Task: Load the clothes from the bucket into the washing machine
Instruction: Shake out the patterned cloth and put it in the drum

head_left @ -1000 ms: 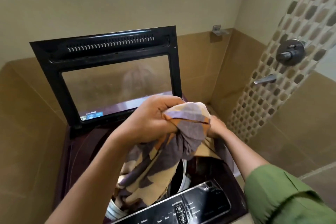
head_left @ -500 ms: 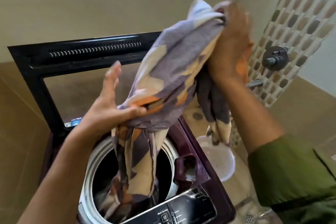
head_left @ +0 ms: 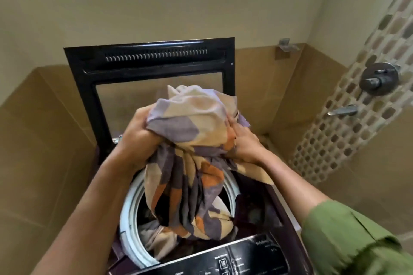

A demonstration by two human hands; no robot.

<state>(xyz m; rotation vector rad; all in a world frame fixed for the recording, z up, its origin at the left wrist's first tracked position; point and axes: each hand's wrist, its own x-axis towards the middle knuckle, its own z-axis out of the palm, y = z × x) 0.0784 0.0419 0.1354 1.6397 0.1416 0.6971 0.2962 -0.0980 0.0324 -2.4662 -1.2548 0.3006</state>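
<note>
- Head view, change from half a second ago: the right hand (head_left: 242, 143), then raised high by the wall with the cloth, is now down at the level of the left hand (head_left: 139, 138). The left hand, then spread with the thumb under the fabric, now has its fingers curled into it.
- Head view, change: the cloth (head_left: 190, 163) was stretched up and to the right; it is now bunched into a mound between the two hands, in front of the lid (head_left: 147, 58).
- Head view, change: a pale bucket showed on the floor right of the machine earlier; it is not in view now.
- Hands: both grip the cloth, left on its left side, right on its right side, fingers buried in folds. Top of the bundle rises above both hands.
- Cloth position: patterned purple, beige and orange. The lower part hangs from the hands down into the drum (head_left: 131, 214) of the washer (head_left: 270, 212); its tail lies inside, against the near-left of the white rim.
- Lid stands open and upright behind the bundle.
- Hidden: right fingertips covered by fabric; drum depth mostly blocked by the hanging cloth; dark shapes beneath cannot be made out.
- Cut off: control panel (head_left: 243, 257) runs off the bottom edge, its labels blurred. The green sleeve (head_left: 348, 239) is cut by the right corner.
- Right wall: tap knob (head_left: 380, 78) and spout (head_left: 342, 110) on a mosaic strip.
</note>
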